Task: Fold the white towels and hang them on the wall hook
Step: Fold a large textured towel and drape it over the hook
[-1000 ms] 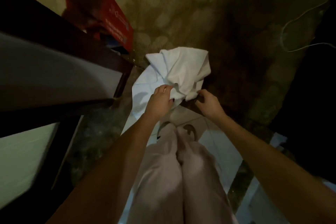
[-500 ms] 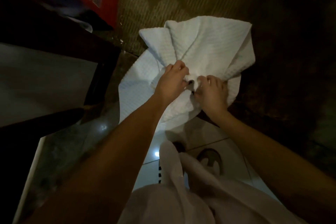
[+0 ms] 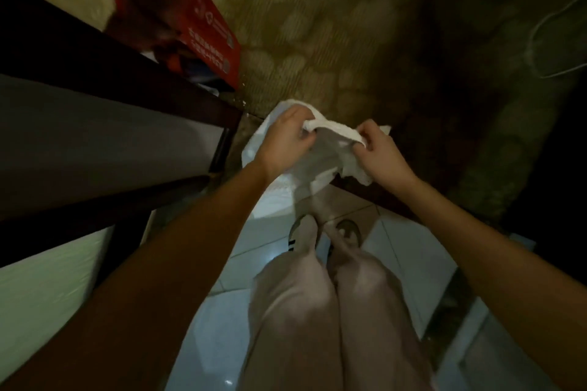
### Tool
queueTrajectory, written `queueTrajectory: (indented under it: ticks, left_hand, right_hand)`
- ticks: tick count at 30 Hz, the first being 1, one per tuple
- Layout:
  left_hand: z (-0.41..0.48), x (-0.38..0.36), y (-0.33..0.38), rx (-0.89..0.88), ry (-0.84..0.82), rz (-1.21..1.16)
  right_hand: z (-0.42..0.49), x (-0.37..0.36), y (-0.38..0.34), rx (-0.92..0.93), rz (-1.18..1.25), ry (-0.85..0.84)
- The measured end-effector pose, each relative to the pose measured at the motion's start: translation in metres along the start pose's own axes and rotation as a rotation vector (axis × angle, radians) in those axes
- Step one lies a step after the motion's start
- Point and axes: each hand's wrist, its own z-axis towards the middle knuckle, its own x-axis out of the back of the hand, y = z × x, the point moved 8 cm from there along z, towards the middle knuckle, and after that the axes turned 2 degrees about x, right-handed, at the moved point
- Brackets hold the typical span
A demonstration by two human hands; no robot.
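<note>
Head view, dim light, edges of frame blurred.

Left hand (image 3: 286, 140): fingers curled over one end of the crumpled white cloth towel (image 3: 336, 132), gripping it. Right hand (image 3: 378, 152): fingers and thumb closed on the other end of the same edge.

The towel is held in the air in front of the person, close to the olive patterned wall (image 3: 317, 25). Its top edge runs as a twisted band between the two hands. The rest hangs bunched below them, above the pale glossy floor tiles (image 3: 406, 251).

Beige trousers (image 3: 301, 311) and two dark shoes (image 3: 349, 228) show below the towel. The red cardboard box (image 3: 206, 41) sits upper left behind the dark wooden frame (image 3: 127, 79). A thin white cable (image 3: 546, 41) loops on the wall at far right.
</note>
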Motion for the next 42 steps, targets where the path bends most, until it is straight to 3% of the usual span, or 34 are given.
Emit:
queueTrajectory:
  ticks: [5, 10, 12, 16, 22, 25, 29, 35, 38, 42]
  left_hand:
    - [-0.06, 0.084, 0.085, 0.114, -0.019, -0.099]
    - [-0.119, 0.133, 0.172, 0.067, -0.208, 0.023]
    - [-0.136, 0.142, 0.207, 0.023, -0.301, 0.042]
    - [-0.155, 0.169, 0.296, -0.094, -0.515, 0.076]
    - [-0.191, 0.226, 0.447, -0.461, -0.635, 0.157]
    - [-0.212, 0.243, 0.515, -0.614, -0.659, 0.203]
    - [-0.237, 0.256, 0.582, -0.795, -0.635, 0.266]
    - [-0.274, 0.224, 0.627, -0.888, -0.685, 0.386]
    - [-0.304, 0.189, 0.624, -0.87, -0.815, 0.431]
    - [-0.346, 0.141, 0.611, -0.872, -0.862, 0.492]
  right_hand:
    - [-0.104, 0.084, -0.142, 0.034, 0.045, -0.033]
    - [-0.209, 0.186, -0.256, 0.127, 0.194, 0.235]
    - [-0.236, 0.19, -0.276, 0.135, 0.168, 0.231]
    - [-0.274, 0.163, -0.279, 0.053, 0.025, 0.119]
    - [-0.332, 0.197, -0.323, 0.122, 0.063, 0.113]
    - [-0.366, 0.239, -0.353, 0.149, 0.082, 0.25]
    - [-0.427, 0.285, -0.377, 0.138, -0.084, 0.494]
    - [-0.528, 0.296, -0.369, 0.129, -0.174, 0.701]
    - [-0.573, 0.281, -0.349, 0.153, -0.095, 0.77]
    - [-0.638, 0.255, -0.312, 0.115, 0.005, 0.866]
